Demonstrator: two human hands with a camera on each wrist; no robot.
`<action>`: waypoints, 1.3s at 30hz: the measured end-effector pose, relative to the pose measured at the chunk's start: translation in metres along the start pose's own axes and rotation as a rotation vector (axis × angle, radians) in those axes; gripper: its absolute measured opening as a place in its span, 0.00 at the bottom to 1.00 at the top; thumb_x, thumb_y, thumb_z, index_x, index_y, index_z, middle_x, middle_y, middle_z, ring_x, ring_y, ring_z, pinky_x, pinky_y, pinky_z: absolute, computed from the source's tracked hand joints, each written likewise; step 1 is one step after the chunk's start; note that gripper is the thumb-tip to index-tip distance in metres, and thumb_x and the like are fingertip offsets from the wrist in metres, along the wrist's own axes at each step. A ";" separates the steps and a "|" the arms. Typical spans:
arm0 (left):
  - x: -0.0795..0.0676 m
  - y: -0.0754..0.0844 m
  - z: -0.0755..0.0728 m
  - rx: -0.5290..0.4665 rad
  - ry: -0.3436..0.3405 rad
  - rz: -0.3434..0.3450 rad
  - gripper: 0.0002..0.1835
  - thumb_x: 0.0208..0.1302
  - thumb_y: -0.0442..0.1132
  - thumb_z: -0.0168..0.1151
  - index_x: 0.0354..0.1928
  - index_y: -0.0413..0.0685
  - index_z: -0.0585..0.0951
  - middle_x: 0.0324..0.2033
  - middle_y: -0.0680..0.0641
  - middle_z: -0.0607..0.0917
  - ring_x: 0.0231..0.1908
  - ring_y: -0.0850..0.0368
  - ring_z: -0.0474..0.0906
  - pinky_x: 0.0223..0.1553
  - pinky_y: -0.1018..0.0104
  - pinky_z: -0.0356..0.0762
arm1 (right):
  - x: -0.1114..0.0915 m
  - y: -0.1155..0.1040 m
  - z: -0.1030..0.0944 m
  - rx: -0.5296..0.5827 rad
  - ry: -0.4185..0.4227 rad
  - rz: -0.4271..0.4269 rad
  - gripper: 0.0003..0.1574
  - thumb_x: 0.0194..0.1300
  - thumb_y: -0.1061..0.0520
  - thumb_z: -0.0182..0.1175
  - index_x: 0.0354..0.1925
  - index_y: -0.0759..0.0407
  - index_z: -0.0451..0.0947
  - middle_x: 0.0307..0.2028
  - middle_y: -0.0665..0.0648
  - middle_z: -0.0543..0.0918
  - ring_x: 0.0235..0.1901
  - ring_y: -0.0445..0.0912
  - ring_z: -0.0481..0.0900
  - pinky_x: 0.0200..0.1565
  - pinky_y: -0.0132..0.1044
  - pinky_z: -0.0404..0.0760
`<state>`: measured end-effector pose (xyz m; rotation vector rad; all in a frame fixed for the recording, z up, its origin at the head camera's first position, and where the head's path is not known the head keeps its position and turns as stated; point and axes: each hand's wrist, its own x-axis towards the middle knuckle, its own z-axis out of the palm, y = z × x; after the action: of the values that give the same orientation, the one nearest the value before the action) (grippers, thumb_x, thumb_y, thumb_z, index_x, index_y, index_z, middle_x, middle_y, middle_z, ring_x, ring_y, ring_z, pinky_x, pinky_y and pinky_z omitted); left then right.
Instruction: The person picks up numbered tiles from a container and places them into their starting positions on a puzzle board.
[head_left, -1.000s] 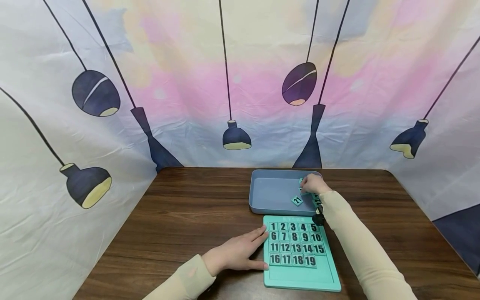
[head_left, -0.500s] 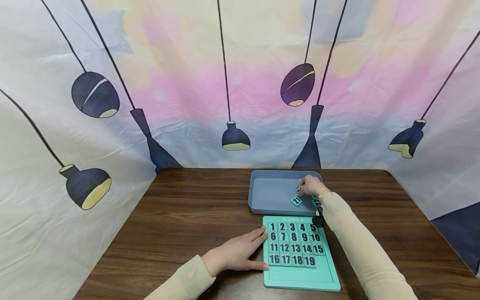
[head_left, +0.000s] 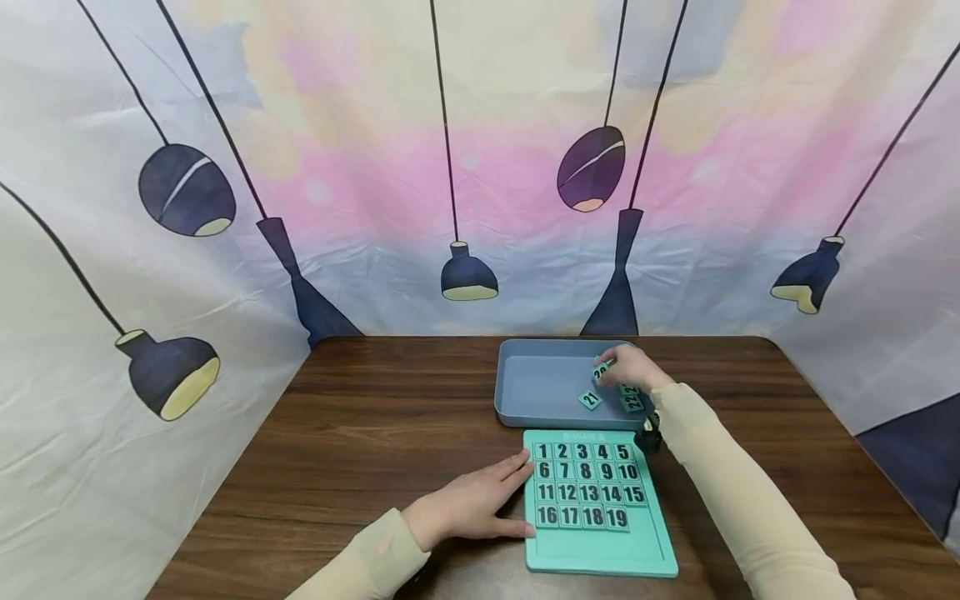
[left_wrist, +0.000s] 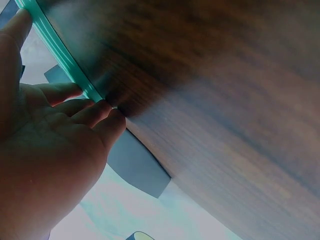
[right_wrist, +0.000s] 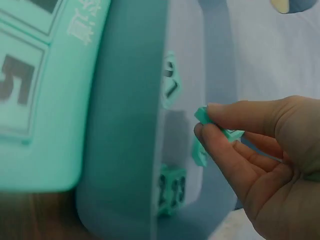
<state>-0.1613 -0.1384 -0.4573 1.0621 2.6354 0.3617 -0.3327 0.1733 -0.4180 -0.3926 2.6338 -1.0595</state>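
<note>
My left hand lies along the left side of a turquoise number board. Its thumb and fingertips touch the rim, which also shows in the left wrist view. Rows of tiles numbered 1 to 19 sit on the board. Over the right part of a blue-grey tray, my right hand pinches a number tile that appears to read 20. In the right wrist view, thumb and forefinger grip this tile by its edge. A tile marked 21 lies in the tray, left of tile 22.
Another tile is partly hidden behind the right fingers in the tray. The tray stands just behind the board on a brown wooden table. A curtain printed with lamps hangs behind the table's far edge.
My right hand has come up slightly from among the tiles with one tile in its fingertips, uncovering the tiles at the tray's right side. My left hand stays at the board.
</note>
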 end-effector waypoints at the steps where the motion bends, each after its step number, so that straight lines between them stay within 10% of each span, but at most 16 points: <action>1: 0.000 0.000 0.000 0.002 0.002 0.000 0.49 0.68 0.70 0.53 0.80 0.48 0.55 0.79 0.45 0.52 0.75 0.52 0.55 0.68 0.58 0.65 | -0.002 0.000 -0.003 0.010 0.006 -0.004 0.26 0.68 0.64 0.63 0.61 0.74 0.75 0.53 0.72 0.81 0.45 0.58 0.83 0.48 0.53 0.82; 16: -0.001 -0.003 0.002 0.008 0.010 0.011 0.49 0.68 0.71 0.52 0.80 0.48 0.55 0.79 0.45 0.52 0.75 0.51 0.56 0.67 0.57 0.66 | -0.055 -0.006 -0.020 -0.032 -0.008 -0.115 0.29 0.68 0.59 0.66 0.64 0.68 0.76 0.48 0.62 0.84 0.46 0.54 0.82 0.45 0.52 0.81; 26: 0.000 -0.002 -0.001 0.006 0.001 0.005 0.49 0.68 0.70 0.52 0.80 0.48 0.55 0.79 0.45 0.52 0.75 0.52 0.55 0.68 0.59 0.65 | -0.109 -0.011 -0.005 -0.061 -0.034 -0.153 0.31 0.66 0.55 0.68 0.63 0.67 0.77 0.29 0.53 0.81 0.19 0.41 0.62 0.28 0.39 0.69; 39: 0.000 -0.001 -0.002 0.005 -0.004 0.003 0.49 0.69 0.69 0.53 0.80 0.48 0.55 0.79 0.45 0.52 0.75 0.52 0.55 0.68 0.58 0.65 | -0.173 -0.003 0.003 0.003 -0.070 -0.120 0.33 0.63 0.51 0.71 0.61 0.67 0.79 0.35 0.53 0.81 0.23 0.39 0.69 0.27 0.35 0.71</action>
<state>-0.1621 -0.1393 -0.4556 1.0675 2.6329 0.3528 -0.1709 0.2297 -0.3922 -0.5822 2.5744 -1.0647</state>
